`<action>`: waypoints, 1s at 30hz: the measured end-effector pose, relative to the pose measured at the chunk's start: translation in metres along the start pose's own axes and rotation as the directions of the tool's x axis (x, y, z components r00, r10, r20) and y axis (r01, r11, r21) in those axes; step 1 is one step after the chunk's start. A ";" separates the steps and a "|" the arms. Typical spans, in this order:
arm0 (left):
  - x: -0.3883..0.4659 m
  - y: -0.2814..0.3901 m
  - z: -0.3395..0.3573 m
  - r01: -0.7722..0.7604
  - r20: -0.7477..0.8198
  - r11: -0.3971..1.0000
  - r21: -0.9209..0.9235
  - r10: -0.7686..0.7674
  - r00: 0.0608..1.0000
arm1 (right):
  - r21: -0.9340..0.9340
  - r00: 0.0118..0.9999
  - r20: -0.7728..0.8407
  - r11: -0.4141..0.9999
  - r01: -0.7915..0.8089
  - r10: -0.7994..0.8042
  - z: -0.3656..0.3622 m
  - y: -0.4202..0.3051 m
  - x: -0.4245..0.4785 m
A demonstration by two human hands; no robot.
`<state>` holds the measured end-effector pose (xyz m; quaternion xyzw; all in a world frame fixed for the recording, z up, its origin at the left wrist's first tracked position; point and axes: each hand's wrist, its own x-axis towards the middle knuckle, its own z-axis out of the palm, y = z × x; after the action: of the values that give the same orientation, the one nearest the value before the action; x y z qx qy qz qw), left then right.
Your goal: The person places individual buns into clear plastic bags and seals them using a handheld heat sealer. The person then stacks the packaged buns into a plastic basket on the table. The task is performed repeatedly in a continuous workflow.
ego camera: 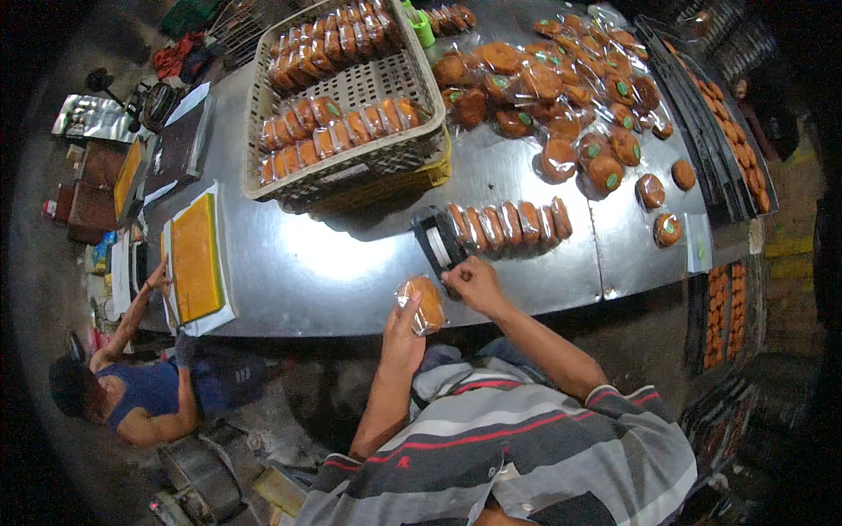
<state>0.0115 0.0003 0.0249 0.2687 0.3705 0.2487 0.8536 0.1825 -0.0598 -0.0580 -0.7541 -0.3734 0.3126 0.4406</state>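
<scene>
A round brown pastry in clear wrap (422, 304) is held in my left hand (402, 332) just off the table's near edge. My right hand (475, 283) is at the near end of a black tape dispenser (437, 242), its fingers curled; whether they pinch a piece of tape cannot be told. Beyond it, a row of wrapped pastries (510, 223) stands on edge, touching or close to the dispenser. A pile of wrapped pastries (546, 85), some with green labels, lies farther back. At the back left a pale plastic crate (345, 154) holds rows of wrapped pastries.
The steel table (342, 276) spans the view. Black trays of pastries (737, 131) stand at its right end. At the left, a co-worker (148, 388) handles a flat yellow cake slab (196, 263) on white paper. A bright green plastic holder (420, 25) is behind the crate.
</scene>
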 end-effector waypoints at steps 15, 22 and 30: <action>0.044 -0.015 0.001 -0.223 0.303 0.729 0.647 0.024 0.953 | 0.245 0.938 0.269 0.958 0.152 -0.218 -0.088 -0.107 -0.040; 0.044 -0.013 0.044 0.355 0.337 0.823 0.443 -0.520 0.785 | 0.092 0.985 0.081 0.985 0.146 -0.154 -0.115 -0.040 -0.039; 0.094 -0.025 0.108 0.186 0.287 0.830 0.526 -0.380 0.879 | 0.149 0.982 -0.191 0.988 0.045 -0.016 -0.183 -0.025 -0.045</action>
<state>0.1568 0.0113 0.0245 0.4570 0.2844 -0.0407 0.8418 0.2982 -0.1686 0.0473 -0.7387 -0.3162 0.2606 0.5352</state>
